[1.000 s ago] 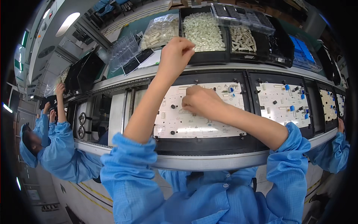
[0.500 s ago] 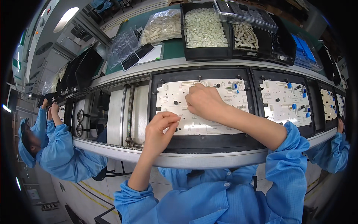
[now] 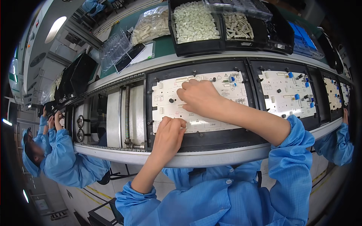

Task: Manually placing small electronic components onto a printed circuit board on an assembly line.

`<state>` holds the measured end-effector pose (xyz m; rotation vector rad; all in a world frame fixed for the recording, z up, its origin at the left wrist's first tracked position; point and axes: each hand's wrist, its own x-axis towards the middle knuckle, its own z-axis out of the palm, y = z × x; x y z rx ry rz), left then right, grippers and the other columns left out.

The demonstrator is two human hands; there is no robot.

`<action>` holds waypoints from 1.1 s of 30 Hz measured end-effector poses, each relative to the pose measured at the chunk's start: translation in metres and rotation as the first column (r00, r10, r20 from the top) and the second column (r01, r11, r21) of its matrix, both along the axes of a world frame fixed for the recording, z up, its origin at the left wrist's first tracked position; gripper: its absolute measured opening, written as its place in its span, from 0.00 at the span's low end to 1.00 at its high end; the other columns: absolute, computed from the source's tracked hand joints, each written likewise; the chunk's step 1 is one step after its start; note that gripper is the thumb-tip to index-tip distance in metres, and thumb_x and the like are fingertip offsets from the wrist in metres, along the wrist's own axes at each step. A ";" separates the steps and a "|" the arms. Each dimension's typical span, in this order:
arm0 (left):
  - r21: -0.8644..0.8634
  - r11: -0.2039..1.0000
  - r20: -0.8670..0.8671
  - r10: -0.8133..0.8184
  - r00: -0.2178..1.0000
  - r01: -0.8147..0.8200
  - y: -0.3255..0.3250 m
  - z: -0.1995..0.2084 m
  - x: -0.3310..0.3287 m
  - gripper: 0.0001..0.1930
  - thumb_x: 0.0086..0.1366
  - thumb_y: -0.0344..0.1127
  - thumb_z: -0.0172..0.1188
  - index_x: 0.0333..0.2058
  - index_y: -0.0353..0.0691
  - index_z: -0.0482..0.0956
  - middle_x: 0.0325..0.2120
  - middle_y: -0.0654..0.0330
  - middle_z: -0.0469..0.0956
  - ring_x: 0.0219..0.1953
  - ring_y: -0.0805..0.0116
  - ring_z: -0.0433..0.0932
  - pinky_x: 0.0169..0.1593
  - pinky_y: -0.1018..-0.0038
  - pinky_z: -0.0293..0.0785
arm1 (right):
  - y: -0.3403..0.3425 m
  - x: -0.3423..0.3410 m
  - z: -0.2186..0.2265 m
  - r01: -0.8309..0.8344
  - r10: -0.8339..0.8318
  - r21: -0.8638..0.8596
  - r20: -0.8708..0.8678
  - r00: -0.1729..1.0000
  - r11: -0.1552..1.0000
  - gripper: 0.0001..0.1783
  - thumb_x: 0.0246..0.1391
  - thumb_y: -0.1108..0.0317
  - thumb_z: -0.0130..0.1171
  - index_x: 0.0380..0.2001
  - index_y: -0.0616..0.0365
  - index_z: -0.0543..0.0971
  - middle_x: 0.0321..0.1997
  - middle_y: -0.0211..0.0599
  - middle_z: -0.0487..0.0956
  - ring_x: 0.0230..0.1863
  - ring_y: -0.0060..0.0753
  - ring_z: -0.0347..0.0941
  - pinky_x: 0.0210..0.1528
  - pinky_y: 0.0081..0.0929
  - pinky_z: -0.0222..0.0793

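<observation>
A white circuit board (image 3: 203, 122) lies in a black frame on the conveyor in front of me. Over its upper middle, my right hand (image 3: 200, 97) is closed with the fingers curled down toward the surface; whatever they grip is hidden beneath them. My left hand (image 3: 169, 136) is at the board's lower left edge, its fingertips bent together and pointing down. Anything in that pinch is also out of sight. A small white connector (image 3: 161, 110) stands on the board's left part, and a black knob-like part (image 3: 171, 100) sits nearby.
Beyond the rail, a black bin of pale connectors (image 3: 196, 22) stands beside a bin of long cream-coloured parts (image 3: 238, 27). A second populated board (image 3: 288, 92) lies to the right. A threaded rod (image 3: 127, 116) crosses the conveyor at left. Another person (image 3: 69, 158) works farther left.
My left hand has turned down and come onto the board's lower left edge, its fingers more curled. My right hand stays over the upper middle. The whole view has shifted slightly.
</observation>
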<state>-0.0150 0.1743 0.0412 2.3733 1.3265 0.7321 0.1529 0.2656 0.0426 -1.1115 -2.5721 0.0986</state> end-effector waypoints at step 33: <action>0.092 0.976 -0.394 -0.148 0.907 0.199 -0.031 0.018 0.019 0.39 0.54 0.52 0.61 0.54 0.24 0.64 0.48 0.40 0.72 0.43 0.57 0.72 0.45 0.69 0.67 | 0.278 0.222 0.094 0.566 -0.589 0.287 -0.009 0.808 0.773 0.12 0.45 0.66 0.59 0.33 0.61 0.74 0.39 0.52 0.76 0.45 0.52 0.73 0.44 0.43 0.70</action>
